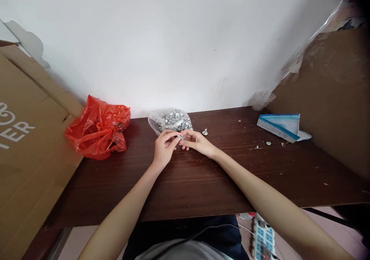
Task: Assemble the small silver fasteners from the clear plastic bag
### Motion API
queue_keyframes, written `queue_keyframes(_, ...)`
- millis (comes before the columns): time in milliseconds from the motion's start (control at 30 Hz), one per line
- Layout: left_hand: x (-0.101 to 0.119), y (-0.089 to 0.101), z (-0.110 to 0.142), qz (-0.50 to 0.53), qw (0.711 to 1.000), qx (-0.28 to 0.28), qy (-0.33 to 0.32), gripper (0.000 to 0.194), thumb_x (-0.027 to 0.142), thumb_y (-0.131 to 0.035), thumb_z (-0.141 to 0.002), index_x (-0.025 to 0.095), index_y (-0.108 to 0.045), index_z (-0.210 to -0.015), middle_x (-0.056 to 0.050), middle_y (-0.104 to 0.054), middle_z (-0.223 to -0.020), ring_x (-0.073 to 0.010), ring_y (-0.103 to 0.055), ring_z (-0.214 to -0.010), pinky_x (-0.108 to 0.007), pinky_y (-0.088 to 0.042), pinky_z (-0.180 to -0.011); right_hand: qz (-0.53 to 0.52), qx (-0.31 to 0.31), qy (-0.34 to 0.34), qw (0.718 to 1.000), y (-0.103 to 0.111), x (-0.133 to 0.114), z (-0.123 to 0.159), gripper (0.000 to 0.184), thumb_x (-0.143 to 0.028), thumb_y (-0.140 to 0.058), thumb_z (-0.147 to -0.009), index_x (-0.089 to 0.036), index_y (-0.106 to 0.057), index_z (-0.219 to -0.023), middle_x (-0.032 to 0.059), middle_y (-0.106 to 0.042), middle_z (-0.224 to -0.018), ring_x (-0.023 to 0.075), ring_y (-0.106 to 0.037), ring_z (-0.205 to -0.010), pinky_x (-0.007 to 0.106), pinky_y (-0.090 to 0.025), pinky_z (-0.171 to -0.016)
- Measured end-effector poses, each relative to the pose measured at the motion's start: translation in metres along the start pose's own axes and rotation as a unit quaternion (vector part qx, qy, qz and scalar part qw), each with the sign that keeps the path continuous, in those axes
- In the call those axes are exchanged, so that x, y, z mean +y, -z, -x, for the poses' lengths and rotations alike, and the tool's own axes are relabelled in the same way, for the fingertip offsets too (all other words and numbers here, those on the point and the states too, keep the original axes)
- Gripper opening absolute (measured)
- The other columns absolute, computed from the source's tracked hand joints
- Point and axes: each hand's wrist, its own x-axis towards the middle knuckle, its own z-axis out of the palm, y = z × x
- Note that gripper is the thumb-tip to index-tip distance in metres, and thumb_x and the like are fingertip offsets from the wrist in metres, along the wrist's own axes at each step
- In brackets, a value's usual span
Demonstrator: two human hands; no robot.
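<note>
My left hand [165,147] and my right hand [199,142] meet above the dark wooden table [173,190]. Between their pinched fingertips is a small shiny metal part [181,137], too small to make out fully; it looks like a metal fastener. Just behind my hands lies a clear plastic bag [156,120] filled with many silvery metal pieces [177,118]. To the right of my right hand, one metal piece with a round flat base and a short stem [205,132] stands on the table.
A crumpled red plastic bag [100,129] lies at the left beside a cardboard box [31,148]. On the right are a blue-and-white packet [281,127], small scraps [268,143] and another brown box [323,86]. A power strip [263,237] lies below the table's front edge.
</note>
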Motion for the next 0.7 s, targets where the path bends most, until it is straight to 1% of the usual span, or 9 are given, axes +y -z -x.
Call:
queue_keyframes(100, 0.001, -0.001, 0.0, 0.002, 1.0, 0.0, -0.004, 0.015, 0.029, -0.067, -0.078, 0.018, -0.072, -0.088, -0.005, -0.059, -0.095, -0.0101, -0.059, -0.07, -0.017, -0.052, -0.047, 0.044, -0.001, 0.023, 0.999, 0.0, 0.002, 0.0, 0.025, -0.034, -0.07, -0.076, -0.018, -0.056, -0.09, -0.0023, -0.058, -0.072, 0.011, -0.054, -0.062, 0.026, -0.046, -0.06)
queue_keyframes(233, 0.0, -0.002, 0.001, 0.028, 1.0, -0.004, 0.006, 0.017, 0.031, -0.066, -0.08, 0.017, -0.067, -0.09, -0.007, -0.062, -0.1, -0.014, -0.062, -0.082, -0.02, -0.057, -0.055, 0.099, 0.027, 0.045, 0.994, 0.005, -0.002, 0.002, 0.032, -0.033, -0.071, -0.075, -0.019, -0.058, -0.101, 0.0044, -0.064, -0.095, 0.0164, -0.06, -0.081, 0.031, -0.05, -0.07)
queue_keyframes(300, -0.001, -0.002, 0.001, 0.062, 0.998, -0.005, 0.028, 0.021, 0.034, -0.063, -0.082, 0.016, -0.062, -0.092, -0.008, -0.064, -0.103, -0.0162, -0.063, -0.087, -0.025, -0.06, -0.06, 0.083, 0.064, 0.044, 0.994, 0.007, -0.006, 0.002, 0.033, -0.041, -0.068, -0.078, -0.019, -0.061, -0.102, 0.0076, -0.064, -0.105, 0.0188, -0.06, -0.09, 0.033, -0.051, -0.075)
queue_keyframes(367, -0.002, -0.003, 0.001, 0.093, 0.994, -0.007, 0.052, 0.023, 0.036, -0.061, -0.083, 0.016, -0.058, -0.093, -0.008, -0.066, -0.1, -0.0153, -0.064, -0.082, -0.027, -0.06, -0.06, 0.019, 0.107, 0.04, 0.993, 0.007, -0.009, 0.001, 0.037, -0.052, -0.059, -0.083, -0.018, -0.065, -0.097, 0.0095, -0.066, -0.105, 0.0199, -0.061, -0.092, 0.034, -0.052, -0.077)
queue_keyframes(467, -0.002, -0.004, 0.002, 0.108, 0.991, -0.021, 0.072, 0.024, 0.037, -0.061, -0.084, 0.016, -0.056, -0.094, -0.007, -0.068, -0.089, -0.0112, -0.061, -0.065, -0.025, -0.057, -0.054, -0.071, 0.179, 0.044, 0.98, 0.007, -0.011, 0.0, 0.049, -0.062, -0.05, -0.084, -0.016, -0.065, -0.074, 0.0099, -0.067, -0.088, 0.0177, -0.062, -0.08, 0.031, -0.053, -0.07)
queue_keyframes(533, -0.002, -0.005, 0.003, 0.099, 0.992, -0.04, 0.07, 0.024, 0.036, -0.061, -0.084, 0.015, -0.057, -0.096, -0.006, -0.069, -0.084, -0.0095, -0.059, -0.059, -0.023, -0.055, -0.051, -0.1, 0.228, 0.043, 0.968, 0.007, -0.01, -0.001, 0.051, -0.063, -0.054, -0.082, -0.017, -0.057, -0.061, 0.0073, -0.064, -0.073, 0.0147, -0.06, -0.066, 0.028, -0.051, -0.059)
queue_keyframes(567, -0.001, -0.006, 0.004, 0.092, 0.992, -0.049, 0.066, 0.024, 0.036, -0.061, -0.084, 0.015, -0.058, -0.096, -0.006, -0.069, -0.082, -0.0088, -0.058, -0.056, -0.022, -0.053, -0.05, -0.117, 0.247, 0.036, 0.961, 0.008, -0.01, -0.001, 0.051, -0.063, -0.056, -0.081, -0.018, -0.052, -0.058, 0.0051, -0.061, -0.066, 0.0131, -0.057, -0.058, 0.026, -0.048, -0.051)
queue_keyframes(633, 0.0, -0.007, 0.005, 0.075, 0.993, -0.065, 0.061, 0.023, 0.035, -0.06, -0.085, 0.015, -0.061, -0.095, -0.006, -0.069, -0.081, -0.0074, -0.055, -0.051, -0.021, -0.051, -0.048, -0.162, 0.265, 0.013, 0.95, 0.01, -0.01, 0.0, 0.048, -0.062, -0.058, -0.08, -0.019, -0.048, -0.061, -0.0009, -0.051, -0.053, 0.0095, -0.048, -0.042, 0.022, -0.037, -0.035)
queue_keyframes(700, 0.0, -0.008, 0.006, 0.066, 0.993, -0.07, 0.06, 0.023, 0.035, -0.061, -0.084, 0.014, -0.062, -0.093, -0.006, -0.07, -0.08, -0.0065, -0.054, -0.048, -0.02, -0.05, -0.046, -0.203, 0.253, -0.005, 0.946, 0.012, -0.011, 0.001, 0.044, -0.061, -0.058, -0.081, -0.02, -0.048, -0.067, -0.0073, -0.039, -0.045, 0.0061, -0.032, -0.031, 0.019, -0.022, -0.026)
